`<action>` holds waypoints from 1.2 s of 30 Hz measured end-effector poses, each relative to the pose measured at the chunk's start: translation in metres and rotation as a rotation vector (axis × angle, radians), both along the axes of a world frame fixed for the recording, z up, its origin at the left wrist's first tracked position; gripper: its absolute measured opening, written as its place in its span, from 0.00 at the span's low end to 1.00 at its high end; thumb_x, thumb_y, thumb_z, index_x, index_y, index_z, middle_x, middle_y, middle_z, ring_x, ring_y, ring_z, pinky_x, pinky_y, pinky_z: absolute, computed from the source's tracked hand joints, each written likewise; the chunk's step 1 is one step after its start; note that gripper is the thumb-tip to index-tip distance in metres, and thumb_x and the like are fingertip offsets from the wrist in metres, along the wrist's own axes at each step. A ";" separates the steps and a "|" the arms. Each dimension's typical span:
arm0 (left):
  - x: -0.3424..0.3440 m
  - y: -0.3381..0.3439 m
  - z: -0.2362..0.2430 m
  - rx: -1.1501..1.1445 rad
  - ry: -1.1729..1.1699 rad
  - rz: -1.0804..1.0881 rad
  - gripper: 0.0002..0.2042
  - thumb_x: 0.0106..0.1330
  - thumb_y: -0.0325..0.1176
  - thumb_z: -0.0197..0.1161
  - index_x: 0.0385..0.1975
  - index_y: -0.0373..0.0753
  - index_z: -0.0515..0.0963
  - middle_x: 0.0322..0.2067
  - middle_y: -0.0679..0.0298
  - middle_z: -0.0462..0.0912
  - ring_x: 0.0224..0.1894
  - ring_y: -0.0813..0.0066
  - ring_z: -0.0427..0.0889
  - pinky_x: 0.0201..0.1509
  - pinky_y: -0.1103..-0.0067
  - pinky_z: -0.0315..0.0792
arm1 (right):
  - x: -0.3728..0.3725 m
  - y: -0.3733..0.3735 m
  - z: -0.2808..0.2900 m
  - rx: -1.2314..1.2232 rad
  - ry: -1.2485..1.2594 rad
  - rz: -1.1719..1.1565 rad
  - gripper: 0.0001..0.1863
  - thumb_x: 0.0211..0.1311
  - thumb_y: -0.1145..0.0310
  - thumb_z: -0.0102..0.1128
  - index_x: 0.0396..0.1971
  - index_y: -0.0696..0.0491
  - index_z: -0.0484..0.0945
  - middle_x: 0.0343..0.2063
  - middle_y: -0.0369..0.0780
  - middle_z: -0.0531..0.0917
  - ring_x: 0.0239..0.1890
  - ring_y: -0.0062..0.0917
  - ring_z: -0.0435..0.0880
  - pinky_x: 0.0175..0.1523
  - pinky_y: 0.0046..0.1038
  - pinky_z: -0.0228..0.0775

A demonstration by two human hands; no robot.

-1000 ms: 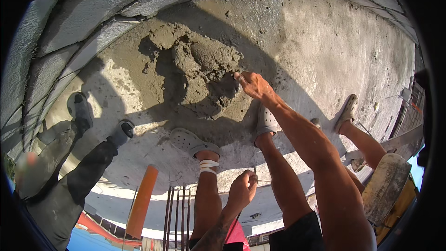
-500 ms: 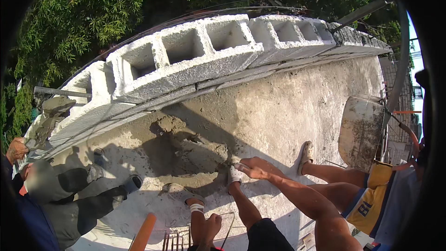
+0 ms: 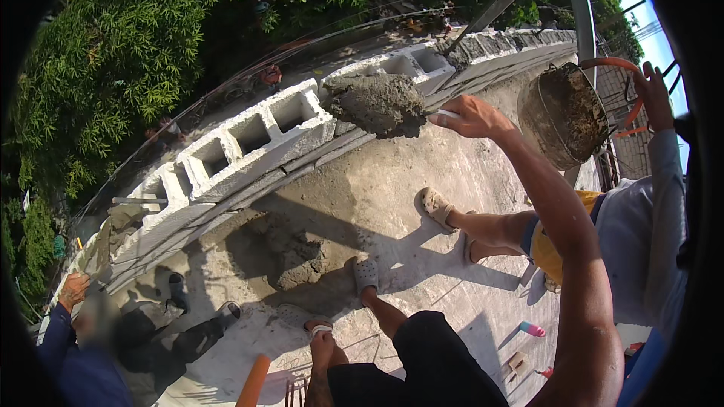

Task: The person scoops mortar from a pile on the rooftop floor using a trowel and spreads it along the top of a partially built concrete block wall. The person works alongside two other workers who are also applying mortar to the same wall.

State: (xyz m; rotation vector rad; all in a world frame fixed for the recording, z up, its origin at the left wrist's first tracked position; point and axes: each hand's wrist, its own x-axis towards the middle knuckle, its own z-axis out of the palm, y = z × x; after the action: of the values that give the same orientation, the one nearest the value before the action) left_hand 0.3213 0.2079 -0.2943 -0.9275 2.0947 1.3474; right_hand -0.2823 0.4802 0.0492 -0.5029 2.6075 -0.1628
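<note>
My right hand (image 3: pixel 471 113) grips a trowel handle (image 3: pixel 445 117). A big heap of wet grey mortar (image 3: pixel 373 102) covers the blade, raised over the top of the concrete block wall (image 3: pixel 249 132). My left hand (image 3: pixel 322 344) is low beside my left leg, closed around what looks like a thin metal rod (image 3: pixel 366 353). More mortar (image 3: pixel 298 264) lies on the concrete floor (image 3: pixel 452 301) by my shoes.
At right a co-worker's hand (image 3: pixel 652 94) holds up a mortar-caked bucket (image 3: pixel 562 117). A second co-worker (image 3: pixel 83 362) works at the wall on the left. An orange pipe (image 3: pixel 254 380) stands near my legs. Posts, wires and trees are beyond the wall.
My right hand has risen from the floor pile to wall height with a mortar-laden trowel. The co-worker's bucket is higher. The view has tilted toward the wall and trees.
</note>
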 end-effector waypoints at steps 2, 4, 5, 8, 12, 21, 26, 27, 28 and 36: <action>0.003 -0.003 -0.001 -0.068 0.013 -0.039 0.11 0.64 0.34 0.52 0.30 0.31 0.75 0.22 0.57 0.81 0.24 0.70 0.81 0.29 0.75 0.74 | -0.038 0.003 0.017 0.001 0.176 0.063 0.26 0.62 0.42 0.53 0.36 0.52 0.84 0.20 0.46 0.81 0.27 0.38 0.83 0.37 0.40 0.73; 0.002 -0.004 -0.001 -0.019 0.021 0.003 0.12 0.65 0.35 0.52 0.30 0.31 0.75 0.22 0.58 0.81 0.23 0.72 0.80 0.29 0.76 0.73 | -0.073 0.001 0.022 0.079 0.328 0.158 0.26 0.60 0.41 0.55 0.40 0.49 0.83 0.19 0.44 0.82 0.27 0.36 0.84 0.33 0.40 0.75; 0.000 -0.003 -0.001 -0.003 0.015 0.020 0.12 0.65 0.35 0.52 0.29 0.31 0.75 0.21 0.58 0.81 0.23 0.73 0.80 0.28 0.77 0.73 | -0.087 -0.002 0.019 0.204 0.472 0.226 0.25 0.59 0.41 0.56 0.40 0.48 0.82 0.20 0.44 0.82 0.27 0.37 0.84 0.33 0.39 0.76; -0.007 0.002 0.005 0.008 -0.017 0.042 0.11 0.65 0.35 0.52 0.29 0.32 0.75 0.21 0.60 0.80 0.23 0.76 0.79 0.27 0.78 0.72 | -0.109 -0.005 0.003 0.200 0.511 0.280 0.24 0.57 0.43 0.59 0.38 0.50 0.82 0.23 0.45 0.83 0.30 0.39 0.84 0.35 0.39 0.76; -0.013 0.006 0.025 0.143 -0.156 0.151 0.12 0.65 0.37 0.52 0.30 0.34 0.76 0.23 0.58 0.81 0.25 0.71 0.80 0.29 0.76 0.73 | -0.087 0.027 -0.018 -0.009 0.604 0.141 0.23 0.58 0.51 0.61 0.46 0.52 0.76 0.30 0.47 0.84 0.34 0.42 0.84 0.39 0.41 0.75; -0.033 0.020 0.033 0.085 -0.208 0.048 0.13 0.63 0.39 0.52 0.32 0.34 0.77 0.26 0.51 0.82 0.31 0.59 0.83 0.37 0.67 0.75 | 0.016 0.003 -0.132 -0.240 0.154 -0.590 0.19 0.64 0.60 0.50 0.50 0.56 0.68 0.38 0.57 0.80 0.42 0.55 0.79 0.45 0.47 0.71; -0.057 0.027 0.049 0.168 -0.145 0.154 0.12 0.63 0.38 0.51 0.30 0.34 0.74 0.24 0.52 0.80 0.29 0.59 0.82 0.35 0.68 0.73 | 0.039 -0.036 -0.100 -0.354 0.239 -0.317 0.16 0.61 0.63 0.54 0.47 0.53 0.69 0.24 0.52 0.80 0.33 0.53 0.80 0.37 0.45 0.73; -0.059 0.027 0.054 0.155 -0.141 0.163 0.12 0.64 0.37 0.51 0.31 0.33 0.75 0.24 0.53 0.80 0.28 0.60 0.82 0.34 0.69 0.73 | 0.031 -0.021 -0.074 -0.379 0.196 -0.259 0.17 0.61 0.64 0.55 0.48 0.53 0.71 0.29 0.52 0.81 0.37 0.51 0.80 0.40 0.45 0.72; -0.060 0.027 0.058 0.147 -0.139 0.178 0.12 0.64 0.37 0.51 0.31 0.33 0.75 0.24 0.53 0.80 0.28 0.60 0.82 0.34 0.69 0.73 | 0.021 -0.004 -0.049 -0.322 0.219 -0.133 0.18 0.61 0.65 0.55 0.50 0.54 0.73 0.33 0.53 0.82 0.40 0.49 0.80 0.44 0.44 0.71; -0.097 0.060 0.063 0.081 0.004 0.071 0.11 0.65 0.36 0.52 0.36 0.35 0.77 0.27 0.55 0.83 0.31 0.66 0.83 0.37 0.75 0.75 | -0.032 -0.049 0.029 0.087 0.102 0.151 0.08 0.51 0.77 0.52 0.29 0.57 0.80 0.29 0.49 0.83 0.36 0.45 0.84 0.39 0.39 0.77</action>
State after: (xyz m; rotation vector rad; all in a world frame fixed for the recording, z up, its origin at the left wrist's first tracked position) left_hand 0.2244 0.2683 -0.2313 -0.9736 2.0117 1.4600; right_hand -0.3142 0.4312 0.0783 -0.6905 2.6482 0.0273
